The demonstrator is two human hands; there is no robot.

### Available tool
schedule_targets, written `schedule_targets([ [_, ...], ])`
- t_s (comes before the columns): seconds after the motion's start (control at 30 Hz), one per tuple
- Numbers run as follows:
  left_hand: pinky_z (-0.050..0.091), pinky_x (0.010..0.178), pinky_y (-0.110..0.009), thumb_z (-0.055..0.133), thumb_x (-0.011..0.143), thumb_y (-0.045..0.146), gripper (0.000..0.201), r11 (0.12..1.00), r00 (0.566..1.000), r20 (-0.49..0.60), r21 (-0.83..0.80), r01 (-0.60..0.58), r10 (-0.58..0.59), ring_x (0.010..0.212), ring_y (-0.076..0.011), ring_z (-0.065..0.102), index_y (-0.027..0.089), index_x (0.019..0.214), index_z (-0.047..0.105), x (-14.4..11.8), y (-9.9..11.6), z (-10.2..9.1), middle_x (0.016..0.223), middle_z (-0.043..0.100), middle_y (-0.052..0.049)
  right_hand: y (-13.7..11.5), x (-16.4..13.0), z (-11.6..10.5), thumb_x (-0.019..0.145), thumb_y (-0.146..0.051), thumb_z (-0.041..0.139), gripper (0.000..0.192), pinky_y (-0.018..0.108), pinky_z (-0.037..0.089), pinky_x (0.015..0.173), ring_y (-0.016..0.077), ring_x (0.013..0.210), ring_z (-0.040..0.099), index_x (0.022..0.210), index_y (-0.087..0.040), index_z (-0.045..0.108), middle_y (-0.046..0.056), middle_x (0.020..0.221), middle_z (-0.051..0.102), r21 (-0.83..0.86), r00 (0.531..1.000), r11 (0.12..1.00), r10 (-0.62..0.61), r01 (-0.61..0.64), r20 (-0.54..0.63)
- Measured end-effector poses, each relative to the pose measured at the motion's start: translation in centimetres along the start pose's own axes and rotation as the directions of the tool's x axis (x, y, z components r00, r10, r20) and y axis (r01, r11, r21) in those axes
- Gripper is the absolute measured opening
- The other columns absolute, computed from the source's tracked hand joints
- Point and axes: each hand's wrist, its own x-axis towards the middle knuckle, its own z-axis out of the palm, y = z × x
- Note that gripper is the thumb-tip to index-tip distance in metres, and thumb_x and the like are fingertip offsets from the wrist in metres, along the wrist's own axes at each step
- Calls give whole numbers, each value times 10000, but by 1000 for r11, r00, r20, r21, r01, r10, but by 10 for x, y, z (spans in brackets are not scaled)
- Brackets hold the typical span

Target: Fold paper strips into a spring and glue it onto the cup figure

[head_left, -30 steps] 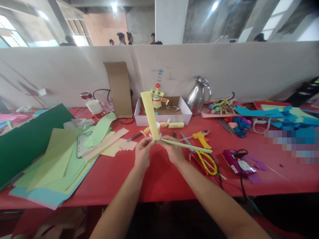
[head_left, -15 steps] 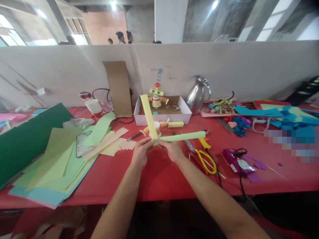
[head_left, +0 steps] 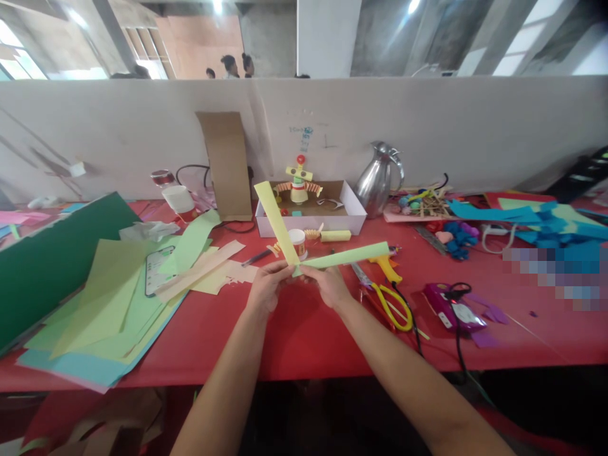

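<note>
Both hands meet above the red table (head_left: 304, 335). My left hand (head_left: 266, 288) pinches the lower end of a yellow paper strip (head_left: 275, 221) that stands up and leans to the left. My right hand (head_left: 330, 285) pinches the end of a light green paper strip (head_left: 349, 255) that points right, nearly level. The two strips cross at my fingertips. Just behind them a small white cup (head_left: 298, 242) stands with orange accordion-folded paper beside it.
Green, yellow and blue paper sheets (head_left: 109, 304) with a phone (head_left: 154, 272) lie at left. Behind are a white box (head_left: 311, 212) holding a paper figure, a cardboard piece (head_left: 228, 164) and a steel jug (head_left: 380, 180). Yellow scissors (head_left: 392, 304), a glue gun (head_left: 387, 266) and purple pack (head_left: 451, 307) lie right.
The green strip has turned from edge-on to flat and risen to nearly level. The yellow strip has tilted further to the left. Both hands stayed together at the strips' ends.
</note>
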Motion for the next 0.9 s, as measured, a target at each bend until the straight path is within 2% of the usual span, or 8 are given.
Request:
schedule_targets([
  [0.17, 540, 667, -303, 879, 567, 272, 307, 1000, 999, -41, -6, 0, 0, 647, -160, 656, 137, 826, 785, 0, -1, 2, 759, 744, -75, -2, 0, 1, 638, -281, 792, 240, 266, 461, 567, 126, 569, 583, 854, -196, 731, -12, 664, 690, 67, 999, 997, 41, -43, 31],
  [0.37, 555, 739, -298, 886, 547, 237, 325, 998, 996, -71, -52, 46, -50, 741, -170, 679, 135, 838, 785, 0, -1, 4, 852, 763, -78, -2, 2, 0, 638, -241, 764, 207, 214, 452, 523, 98, 529, 577, 825, -198, 688, -28, 646, 678, 140, 995, 986, 83, -91, 63],
  [0.63, 555, 751, -310, 857, 549, 199, 326, 991, 993, -19, -68, 116, -117, 794, -188, 683, 126, 856, 778, -1, 4, 4, 931, 760, -104, 0, 6, -2, 607, -213, 754, 194, 184, 427, 456, 78, 469, 548, 775, -208, 657, -47, 630, 657, 167, 996, 982, 84, -90, 43],
  [0.9, 548, 655, -296, 852, 515, 157, 221, 994, 993, -66, -59, 89, -93, 616, -141, 637, 131, 716, 763, 3, -2, 0, 732, 735, -66, 1, 7, -4, 609, -208, 722, 159, 176, 375, 433, 68, 456, 525, 748, -202, 646, -45, 613, 639, 125, 991, 984, 120, -126, 58],
])
